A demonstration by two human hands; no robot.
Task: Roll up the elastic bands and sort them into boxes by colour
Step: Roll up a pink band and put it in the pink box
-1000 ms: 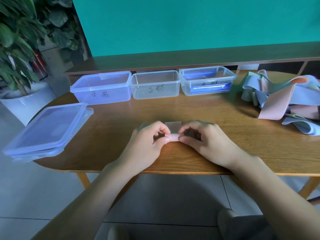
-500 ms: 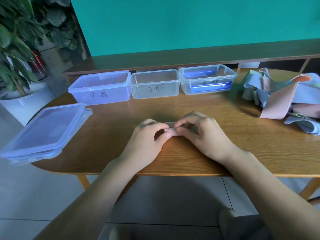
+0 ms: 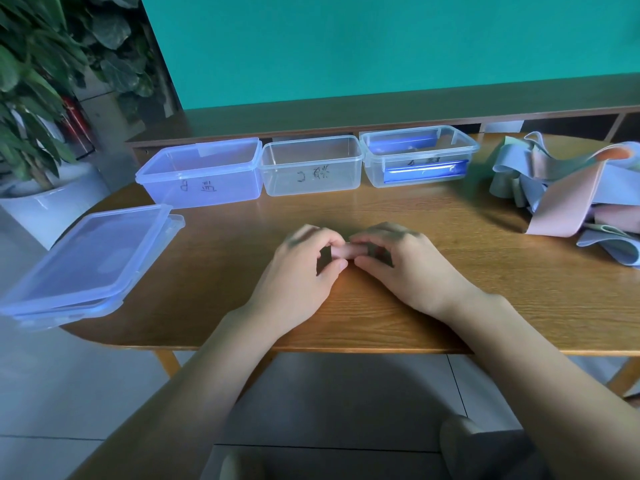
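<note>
Since a second ago the flat tail of the pink elastic band point(image 3: 347, 251) that lay on the wood beyond the knuckles has gone: the band is now a short, tight roll, only its middle showing between the two hands. The hands have closed in on each other and shifted slightly away from the near edge. The left hand point(image 3: 304, 271) grips one end of the roll, its fingers point(image 3: 313, 239) curled over the top and the thumb underneath; the right hand point(image 3: 405, 266) grips the other end the same way, so both sets of fingers are narrow and curled round the band. The roll sits just above the surface point(image 3: 467, 271), near its middle and well apart from the boxes.

Along the far edge of the wooden surface three open clear boxes stand in a row, touching side by side: the left box point(image 3: 204, 174) with a bluish tint and handwriting on its front wall, the middle box point(image 3: 311, 169) with a handwritten mark too, and the right box point(image 3: 419, 155) with something blue inside, too blurred to tell what. At the left end two lids point(image 3: 90, 261) lie stacked, overhanging the rounded edge. At the right end a loose pile of bands point(image 3: 568, 188) in pale blue, pink and grey-green lies heaped, with an orange patch showing at the top.

Behind the surface runs a long low wooden shelf point(image 3: 381, 109) against a teal wall point(image 3: 381, 39). A leafy plant point(image 3: 38, 81) in a white pot stands at the left on a pale tiled floor point(image 3: 52, 393).
</note>
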